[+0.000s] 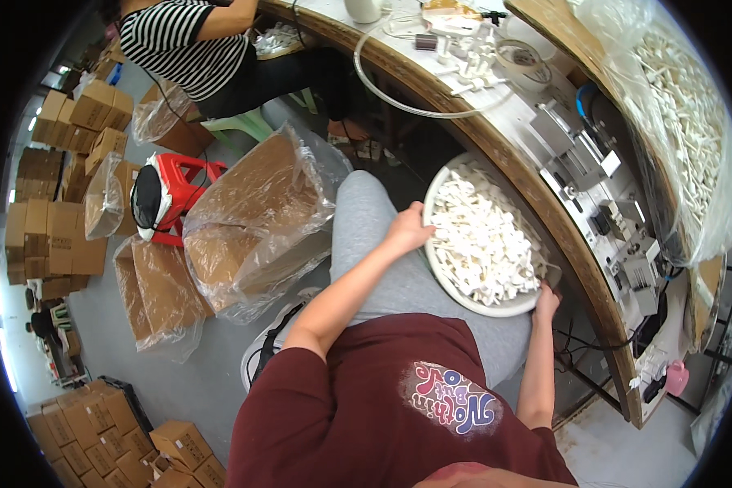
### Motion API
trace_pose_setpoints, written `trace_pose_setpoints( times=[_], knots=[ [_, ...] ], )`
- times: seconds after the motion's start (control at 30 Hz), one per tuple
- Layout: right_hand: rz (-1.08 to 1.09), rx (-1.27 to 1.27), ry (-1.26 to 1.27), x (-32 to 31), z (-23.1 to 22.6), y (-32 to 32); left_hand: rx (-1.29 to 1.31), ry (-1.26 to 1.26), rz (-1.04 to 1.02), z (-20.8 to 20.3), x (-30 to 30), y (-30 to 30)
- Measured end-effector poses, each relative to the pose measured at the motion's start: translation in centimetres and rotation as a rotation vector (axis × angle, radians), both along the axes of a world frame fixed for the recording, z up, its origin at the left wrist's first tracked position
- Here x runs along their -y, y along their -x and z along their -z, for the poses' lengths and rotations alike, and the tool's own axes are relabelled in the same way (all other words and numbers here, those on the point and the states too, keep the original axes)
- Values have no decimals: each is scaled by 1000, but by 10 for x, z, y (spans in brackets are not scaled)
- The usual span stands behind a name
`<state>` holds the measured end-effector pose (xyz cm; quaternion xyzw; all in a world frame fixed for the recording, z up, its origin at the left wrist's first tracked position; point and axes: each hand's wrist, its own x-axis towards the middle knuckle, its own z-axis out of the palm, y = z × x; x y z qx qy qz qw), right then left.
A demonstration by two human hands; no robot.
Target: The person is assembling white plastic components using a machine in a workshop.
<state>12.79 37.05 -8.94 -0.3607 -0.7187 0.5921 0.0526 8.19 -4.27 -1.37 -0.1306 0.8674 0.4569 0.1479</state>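
A round white basin [496, 310] rests on my lap, partly under the edge of the workbench. It is heaped with small white plastic parts [484, 236], too jumbled to make out singly. My left hand [411, 227] grips the basin's rim on its left side, fingers wrapped over the edge. On the lower right of the same rim, my right hand [547, 301] is closed around the edge, its fingers partly hidden.
The workbench [537, 191] curves along the right, bearing metal fixtures [581, 154] and a plastic-lined box of white parts [683, 122]. Plastic-lined cartons [256, 220] and a red stool [179, 191] stand at left. A person in a striped top [183, 53] sits farther off.
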Motion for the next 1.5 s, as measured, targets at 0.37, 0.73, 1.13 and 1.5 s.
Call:
trace_pose_setpoints(
  times=[0.37, 0.73, 1.13, 1.5],
  knots=[
    [-268, 29, -58, 134, -29, 51, 31, -242, -264, -28, 122, 3],
    [-338, -53, -76, 213, -72, 64, 76, -339, -264, -58, 206, 28],
    [-432, 7, 259, 293, -140, 33, 340, -279, -150, -141, 297, 28],
    [-711, -62, 148, 370, -150, 34, 215, -307, -392, -165, 372, -86]
  ],
)
